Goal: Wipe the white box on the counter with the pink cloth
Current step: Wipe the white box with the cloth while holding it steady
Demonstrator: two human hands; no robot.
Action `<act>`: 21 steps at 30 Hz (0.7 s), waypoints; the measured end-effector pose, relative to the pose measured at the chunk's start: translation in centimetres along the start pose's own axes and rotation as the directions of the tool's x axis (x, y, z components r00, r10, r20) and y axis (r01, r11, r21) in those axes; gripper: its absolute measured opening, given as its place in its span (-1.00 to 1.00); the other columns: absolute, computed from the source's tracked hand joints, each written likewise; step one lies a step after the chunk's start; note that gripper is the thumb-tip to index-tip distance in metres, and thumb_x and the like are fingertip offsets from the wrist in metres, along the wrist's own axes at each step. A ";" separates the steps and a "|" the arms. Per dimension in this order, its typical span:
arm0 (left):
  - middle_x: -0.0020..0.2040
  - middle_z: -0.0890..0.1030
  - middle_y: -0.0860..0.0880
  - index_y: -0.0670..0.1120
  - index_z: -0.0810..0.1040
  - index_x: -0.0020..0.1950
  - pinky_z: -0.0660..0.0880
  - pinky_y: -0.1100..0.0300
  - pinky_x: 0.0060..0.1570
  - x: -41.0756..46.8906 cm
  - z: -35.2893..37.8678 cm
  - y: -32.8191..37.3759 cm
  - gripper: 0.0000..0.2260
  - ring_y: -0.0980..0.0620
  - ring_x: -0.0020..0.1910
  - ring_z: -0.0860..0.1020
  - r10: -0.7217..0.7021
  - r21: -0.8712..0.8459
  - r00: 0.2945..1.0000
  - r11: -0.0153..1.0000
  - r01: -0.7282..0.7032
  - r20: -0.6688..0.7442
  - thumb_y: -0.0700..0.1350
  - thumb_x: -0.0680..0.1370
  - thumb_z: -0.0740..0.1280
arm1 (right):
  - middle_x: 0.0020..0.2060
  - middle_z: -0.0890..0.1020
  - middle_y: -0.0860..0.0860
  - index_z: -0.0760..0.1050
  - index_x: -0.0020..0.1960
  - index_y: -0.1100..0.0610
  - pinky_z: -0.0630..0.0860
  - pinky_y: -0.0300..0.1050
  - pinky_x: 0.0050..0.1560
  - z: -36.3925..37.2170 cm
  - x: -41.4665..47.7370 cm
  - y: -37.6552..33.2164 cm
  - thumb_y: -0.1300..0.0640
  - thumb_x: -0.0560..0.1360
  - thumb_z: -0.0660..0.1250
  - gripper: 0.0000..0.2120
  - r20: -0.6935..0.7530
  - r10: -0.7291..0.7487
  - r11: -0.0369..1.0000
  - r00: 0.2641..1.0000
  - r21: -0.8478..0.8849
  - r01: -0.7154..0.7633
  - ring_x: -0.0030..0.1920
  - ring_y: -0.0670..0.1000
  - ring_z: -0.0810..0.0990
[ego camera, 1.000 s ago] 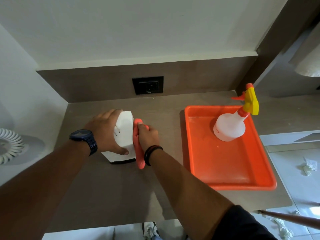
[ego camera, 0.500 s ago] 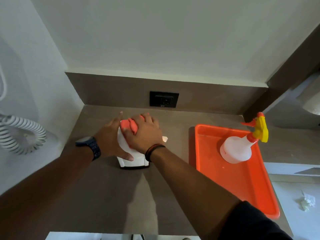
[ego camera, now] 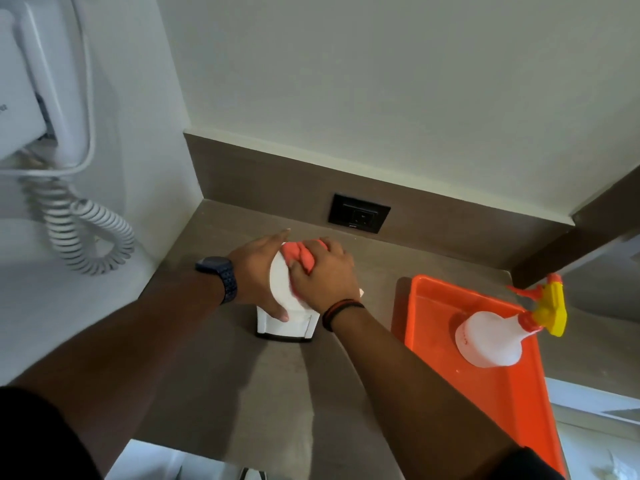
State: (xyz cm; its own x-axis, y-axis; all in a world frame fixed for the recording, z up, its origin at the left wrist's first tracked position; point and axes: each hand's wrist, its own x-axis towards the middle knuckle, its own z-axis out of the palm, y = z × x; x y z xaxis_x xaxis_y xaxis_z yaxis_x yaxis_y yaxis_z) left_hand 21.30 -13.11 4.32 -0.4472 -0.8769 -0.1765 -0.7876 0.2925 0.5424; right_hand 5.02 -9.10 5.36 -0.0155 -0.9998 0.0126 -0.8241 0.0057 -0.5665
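The white box [ego camera: 281, 289] stands upright on the brown counter [ego camera: 263, 382], near the left wall. My left hand [ego camera: 258, 275], with a dark watch on its wrist, grips the box's left side. On top of the box my right hand [ego camera: 323, 271] presses the bunched pink cloth [ego camera: 300, 253], which shows between the two hands. The right side and much of the top of the box are hidden under my right hand.
An orange tray [ego camera: 519, 403] lies on the counter to the right, with a white spray bottle [ego camera: 491, 339] lying in it. A black socket [ego camera: 358, 213] sits in the backsplash behind the box. A white wall-mounted dryer with a coiled cord [ego camera: 86, 233] hangs at the left.
My right hand moved the cloth from the box's right side up onto its top. My left hand kept hold of the box. The camera view tilted up and left.
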 end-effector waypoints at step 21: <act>0.27 0.42 0.04 0.12 0.25 0.35 0.35 0.12 0.19 -0.3 0.3 1.6 0.08 0.00 0.20 0.38 0.020 0.055 0.999 0.998 -0.018 -0.036 0.36 -0.11 0.50 | 0.25 0.54 0.14 0.55 0.24 0.09 0.42 0.04 0.23 0.1 0.7 -0.5 -0.06 0.56 0.23 -0.65 -0.068 0.105 0.991 0.992 0.095 -0.099 0.21 0.22 0.48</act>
State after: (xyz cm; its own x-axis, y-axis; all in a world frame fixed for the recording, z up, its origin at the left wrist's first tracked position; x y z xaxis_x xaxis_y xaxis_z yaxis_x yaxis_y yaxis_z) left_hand 20.05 -12.31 4.94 -0.4468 -0.8843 -0.1357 -0.8017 0.3285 0.4993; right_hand 5.49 -9.81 5.58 -0.1408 -0.9900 0.0090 -0.7607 0.1023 -0.6410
